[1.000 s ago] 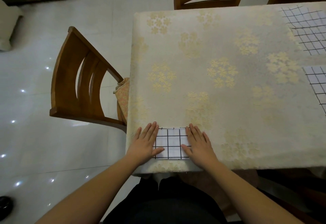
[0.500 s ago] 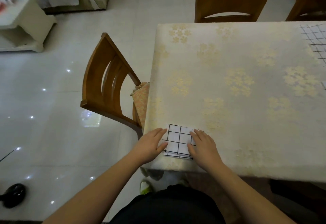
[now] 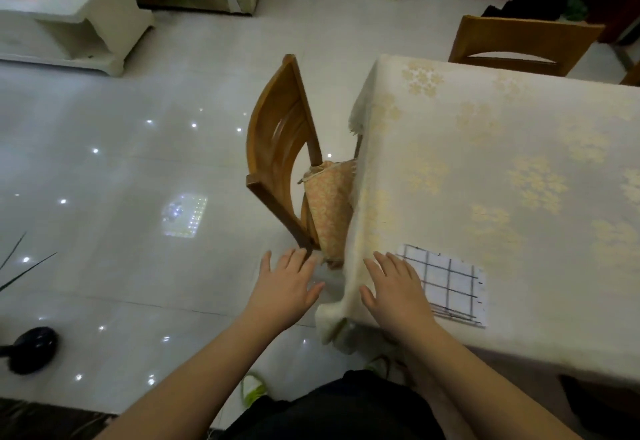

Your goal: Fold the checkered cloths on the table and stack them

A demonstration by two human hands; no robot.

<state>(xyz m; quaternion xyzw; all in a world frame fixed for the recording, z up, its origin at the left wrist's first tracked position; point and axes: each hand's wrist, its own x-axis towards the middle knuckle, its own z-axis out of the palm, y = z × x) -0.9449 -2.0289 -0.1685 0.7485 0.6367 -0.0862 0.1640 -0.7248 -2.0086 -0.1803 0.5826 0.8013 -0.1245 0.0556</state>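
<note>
- Head view: my right hand (image 3: 398,292) lay flat, fingers straight, just left of the folded checkered cloth (image 3: 446,285) on the counter (image 3: 519,169).
- My left hand (image 3: 285,287) hovered spread wide, empty, off the counter's edge.

We see one folded cloth (image 3: 446,284), white with a thin black grid, lying flat on the worktop (image 3: 519,162) near its front left corner. It forms a small, nearly square packet, turned a little askew to the front edge. Layered fold edges show along its near side.
</note>
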